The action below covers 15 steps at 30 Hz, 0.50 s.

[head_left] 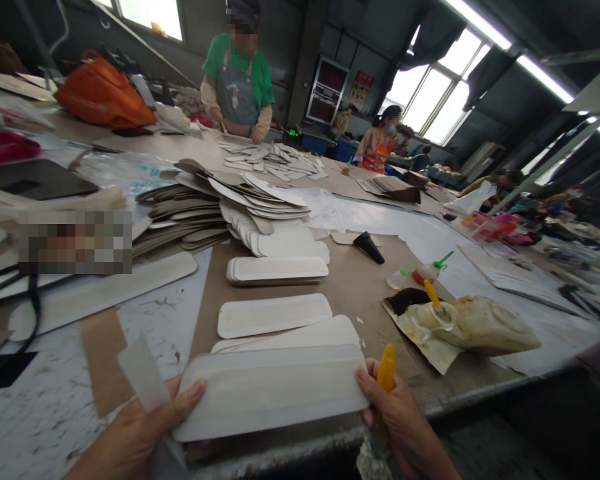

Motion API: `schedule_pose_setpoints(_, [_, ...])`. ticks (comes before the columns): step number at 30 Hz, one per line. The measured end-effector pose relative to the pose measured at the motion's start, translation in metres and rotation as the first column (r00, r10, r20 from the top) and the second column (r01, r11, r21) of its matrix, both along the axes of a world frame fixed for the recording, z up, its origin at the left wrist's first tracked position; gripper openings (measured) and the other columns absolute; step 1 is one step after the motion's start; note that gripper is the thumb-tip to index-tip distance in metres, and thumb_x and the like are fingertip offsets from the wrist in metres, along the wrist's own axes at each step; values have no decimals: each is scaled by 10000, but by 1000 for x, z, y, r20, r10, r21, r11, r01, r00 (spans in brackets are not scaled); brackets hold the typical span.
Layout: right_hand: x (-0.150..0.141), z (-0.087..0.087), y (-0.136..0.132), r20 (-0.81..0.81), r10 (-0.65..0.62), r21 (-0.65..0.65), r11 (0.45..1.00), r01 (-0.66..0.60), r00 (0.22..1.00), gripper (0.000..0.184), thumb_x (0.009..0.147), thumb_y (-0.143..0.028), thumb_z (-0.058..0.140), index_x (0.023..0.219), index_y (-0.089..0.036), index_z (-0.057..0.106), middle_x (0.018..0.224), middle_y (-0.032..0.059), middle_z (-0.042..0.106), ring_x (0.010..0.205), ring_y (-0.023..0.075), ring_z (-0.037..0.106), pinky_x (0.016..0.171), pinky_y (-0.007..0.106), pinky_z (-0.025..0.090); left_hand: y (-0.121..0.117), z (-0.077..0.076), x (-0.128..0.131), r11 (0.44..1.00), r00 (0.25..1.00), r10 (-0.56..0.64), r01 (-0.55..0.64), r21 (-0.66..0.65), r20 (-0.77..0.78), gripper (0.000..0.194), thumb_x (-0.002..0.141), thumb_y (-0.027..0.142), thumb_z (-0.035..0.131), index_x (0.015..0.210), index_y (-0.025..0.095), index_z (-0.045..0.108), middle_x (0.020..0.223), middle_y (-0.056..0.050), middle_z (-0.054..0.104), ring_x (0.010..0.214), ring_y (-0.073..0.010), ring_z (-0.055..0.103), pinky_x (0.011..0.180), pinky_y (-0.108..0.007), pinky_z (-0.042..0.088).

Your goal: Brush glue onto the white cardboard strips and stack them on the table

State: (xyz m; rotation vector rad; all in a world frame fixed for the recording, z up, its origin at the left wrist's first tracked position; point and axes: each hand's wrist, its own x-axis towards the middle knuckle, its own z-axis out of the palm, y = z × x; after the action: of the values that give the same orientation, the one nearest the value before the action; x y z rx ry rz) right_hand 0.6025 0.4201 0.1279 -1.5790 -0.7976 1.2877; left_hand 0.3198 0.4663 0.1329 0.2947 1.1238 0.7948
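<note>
My left hand grips the left end of a long white rounded strip, thumb on top. My right hand holds the strip's right end and also clutches a yellow-tipped glue bottle between its fingers. The strip lies at the near edge of the table. Just beyond it lie two similar white strips, and farther back a small stack of them on brown paper.
A glue-stained pad with a yellow nozzle sits to the right, near small glue bottles and a black cone. Piles of cut pieces fill the middle. A person in green works across the table; others sit farther right.
</note>
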Motion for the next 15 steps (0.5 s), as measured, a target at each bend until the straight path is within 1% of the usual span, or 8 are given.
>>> schedule_pose_setpoints(2, [0,-4,0,1,-24,-7,1000,24,1000,449,692,-598,625,705,-173,481,457,-87,378,407,47,277,414,166,198,0,1,0,999,998,-24,26,-25,57,671,580,363,812,1178,180,568,931,-57,724,889,-284,663,743,-332,576])
schedule_pose_setpoints(4, [0,-7,-1,27,-52,-17,998,53,998,446,689,-595,629,705,-170,496,440,-84,384,404,46,278,416,166,193,-1,-3,-2,1000,998,-18,19,-6,62,620,598,367,801,1151,180,591,958,-52,718,911,-273,656,751,-310,571])
schedule_pose_setpoints(7, [-3,-11,-2,112,-88,-42,995,93,990,455,676,-597,640,748,-164,521,428,-82,405,396,46,298,415,165,199,-1,-14,-5,998,1000,30,-29,51,-2,522,626,405,777,1076,181,639,919,-23,726,906,-231,655,749,-237,550])
schedule_pose_setpoints(10, [-4,-14,-1,214,-114,-46,991,127,970,495,656,-630,631,792,-165,529,429,-76,429,401,60,338,416,170,228,-1,-18,-6,992,995,61,-51,117,-79,496,650,492,732,1044,202,655,887,-3,727,877,-210,652,734,-223,533])
schedule_pose_setpoints(12, [-3,-16,-1,280,-119,-39,990,136,953,514,654,-647,616,805,-163,536,421,-71,438,400,69,352,420,181,246,0,-15,-6,980,992,26,-1,201,-125,479,658,497,722,1032,206,660,876,-2,726,825,-202,654,713,-225,522])
schedule_pose_setpoints(15, [-2,-16,1,347,-103,-35,992,123,932,525,657,-658,600,820,-162,547,405,-62,445,403,85,364,428,200,265,2,-8,-6,950,985,-68,113,290,-159,440,654,445,738,1000,180,673,847,-18,725,757,-199,653,669,-221,506])
